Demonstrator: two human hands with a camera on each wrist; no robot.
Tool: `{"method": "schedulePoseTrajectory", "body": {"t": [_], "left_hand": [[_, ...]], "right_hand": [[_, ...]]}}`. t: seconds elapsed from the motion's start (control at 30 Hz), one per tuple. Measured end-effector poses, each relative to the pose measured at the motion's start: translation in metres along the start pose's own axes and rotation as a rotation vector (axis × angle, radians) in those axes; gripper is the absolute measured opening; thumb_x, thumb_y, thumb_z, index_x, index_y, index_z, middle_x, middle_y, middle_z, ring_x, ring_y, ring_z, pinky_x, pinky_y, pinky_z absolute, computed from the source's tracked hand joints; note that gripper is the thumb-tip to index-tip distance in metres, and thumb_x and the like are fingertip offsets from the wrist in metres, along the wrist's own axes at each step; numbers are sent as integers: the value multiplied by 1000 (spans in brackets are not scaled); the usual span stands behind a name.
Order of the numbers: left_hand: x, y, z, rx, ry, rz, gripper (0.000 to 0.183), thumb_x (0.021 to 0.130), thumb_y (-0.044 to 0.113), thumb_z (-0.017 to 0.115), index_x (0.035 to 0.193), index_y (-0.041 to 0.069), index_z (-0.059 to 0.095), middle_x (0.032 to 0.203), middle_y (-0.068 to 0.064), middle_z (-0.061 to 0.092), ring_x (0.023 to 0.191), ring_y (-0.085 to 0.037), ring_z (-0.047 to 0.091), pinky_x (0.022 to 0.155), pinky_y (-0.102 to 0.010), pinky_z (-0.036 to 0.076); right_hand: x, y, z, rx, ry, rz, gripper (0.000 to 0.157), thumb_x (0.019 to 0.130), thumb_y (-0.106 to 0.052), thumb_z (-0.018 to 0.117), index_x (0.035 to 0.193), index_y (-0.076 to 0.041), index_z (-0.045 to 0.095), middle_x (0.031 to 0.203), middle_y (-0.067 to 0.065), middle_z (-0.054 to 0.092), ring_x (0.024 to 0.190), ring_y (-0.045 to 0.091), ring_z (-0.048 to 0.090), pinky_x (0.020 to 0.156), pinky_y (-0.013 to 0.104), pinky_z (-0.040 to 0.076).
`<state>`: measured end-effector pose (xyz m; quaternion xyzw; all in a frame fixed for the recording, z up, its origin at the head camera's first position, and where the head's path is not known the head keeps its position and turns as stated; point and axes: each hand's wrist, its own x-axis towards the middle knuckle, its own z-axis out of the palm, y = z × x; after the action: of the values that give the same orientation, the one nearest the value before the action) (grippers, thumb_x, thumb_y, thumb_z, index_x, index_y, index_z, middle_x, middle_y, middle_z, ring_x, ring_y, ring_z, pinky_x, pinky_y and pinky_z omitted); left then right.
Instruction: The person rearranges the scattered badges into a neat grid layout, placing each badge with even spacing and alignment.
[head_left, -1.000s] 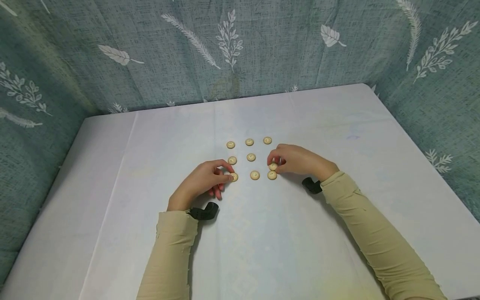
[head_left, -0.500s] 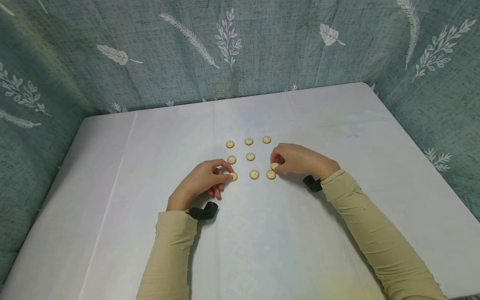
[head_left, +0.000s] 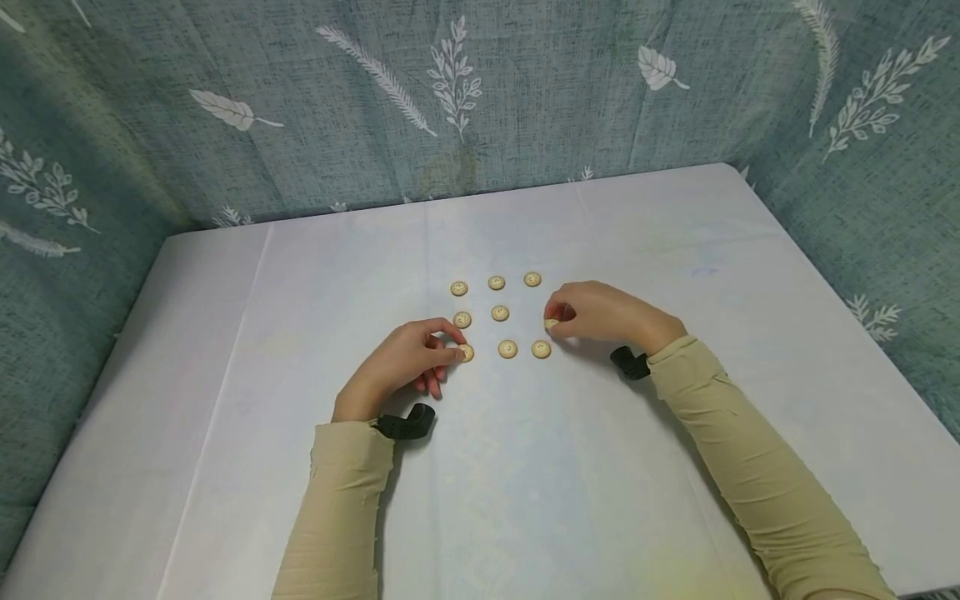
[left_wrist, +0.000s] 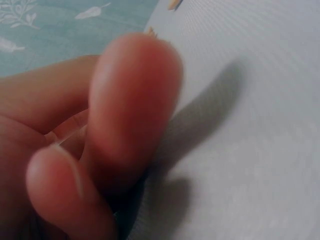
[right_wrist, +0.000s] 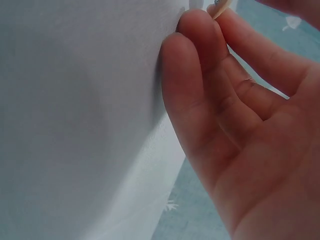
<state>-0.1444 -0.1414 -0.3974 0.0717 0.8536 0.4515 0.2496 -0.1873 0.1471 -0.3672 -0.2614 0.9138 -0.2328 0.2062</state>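
Several round, pale wooden buttons lie in rows on the white table in the head view. My left hand (head_left: 408, 358) holds thumb and index finger at the front-left button (head_left: 468, 353), which lies on the cloth partly hidden by the fingertips. Between the thumb and fingers of my right hand (head_left: 607, 312) a button (head_left: 551, 324) is pinched; its edge (right_wrist: 221, 9) shows at the top of the right wrist view. Just in front of it lies the front-right button (head_left: 541, 349), apart from the hand. The left wrist view shows mostly fingers (left_wrist: 135, 100).
Around the hands lie a front-middle button (head_left: 507, 349), a centre button (head_left: 500, 313), a middle-left button (head_left: 462, 320) and a back row including a back-right button (head_left: 532, 279). A green leaf-patterned curtain (head_left: 555, 92) stands along the white table's (head_left: 300, 275) far edge.
My right hand has moved slightly right and back with its button, away from the front-right button it had overlapped. The left hand has kept its place.
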Motion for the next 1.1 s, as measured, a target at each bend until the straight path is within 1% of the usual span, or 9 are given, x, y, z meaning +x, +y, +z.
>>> {"method": "schedulePoseTrajectory", "body": {"t": [0.23, 0.5, 0.87, 1.1], "left_hand": [[0, -1, 1, -16, -6, -13, 22, 81, 34, 65, 98, 25, 58, 65, -14, 57, 49, -29, 60, 44, -33, 46], [-1, 0, 0, -25, 3, -10, 20, 81, 32, 65, 99, 24, 58, 64, -14, 57, 49, -29, 59, 44, -34, 46], [-1, -1, 1, -11, 5, -5, 18, 82, 31, 64, 98, 25, 58, 65, -13, 57, 49, -28, 59, 43, -33, 45], [-1, 0, 2, -19, 10, -10, 18, 83, 30, 64, 98, 24, 58, 64, -14, 57, 50, -28, 60, 45, -33, 46]], "right_hand": [[0, 3, -1, 26, 7, 3, 13, 82, -25, 62, 92, -17, 60, 89, -3, 58, 83, 15, 51, 74, 31, 41], [1, 5, -2, 8, 36, 21, 17, 84, -25, 62, 98, -15, 61, 94, 0, 59, 86, 16, 52, 76, 33, 42], [1, 5, -4, 47, 89, 78, 22, 85, -25, 60, 104, -13, 63, 100, 1, 62, 90, 18, 55, 79, 35, 42], [6, 5, -6, 46, 111, 93, 21, 85, -23, 61, 103, -13, 65, 101, 1, 62, 88, 18, 53, 77, 34, 42]]}}
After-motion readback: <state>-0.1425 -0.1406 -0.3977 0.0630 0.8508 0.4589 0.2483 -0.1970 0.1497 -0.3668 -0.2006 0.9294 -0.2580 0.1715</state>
